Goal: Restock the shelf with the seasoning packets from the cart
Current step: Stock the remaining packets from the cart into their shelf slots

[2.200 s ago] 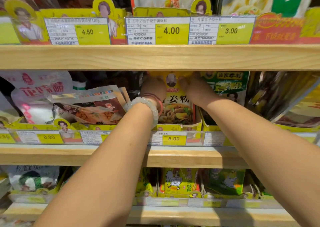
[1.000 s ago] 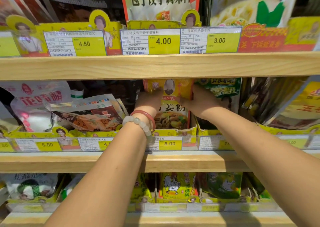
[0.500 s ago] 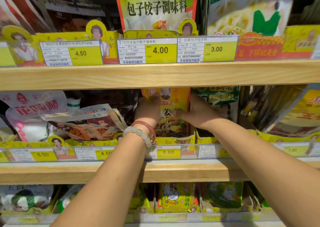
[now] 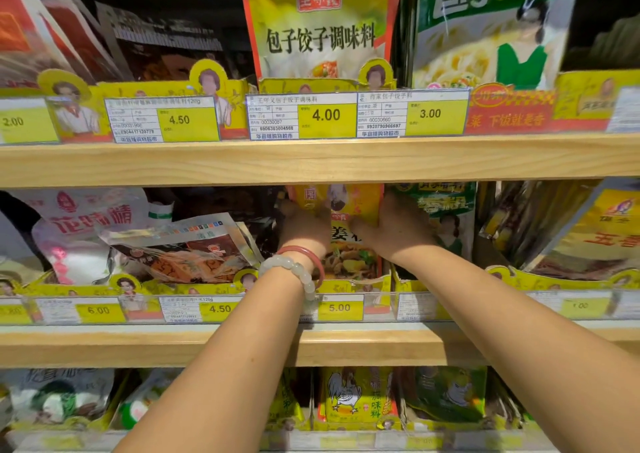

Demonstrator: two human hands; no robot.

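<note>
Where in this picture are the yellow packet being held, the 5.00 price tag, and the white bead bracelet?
yellow packet (image 4: 356,207): head view, on its upper front between the two hands.
5.00 price tag (image 4: 339,308): head view, on the printed number.
white bead bracelet (image 4: 294,268): head view, on the beads across the left wrist.
</note>
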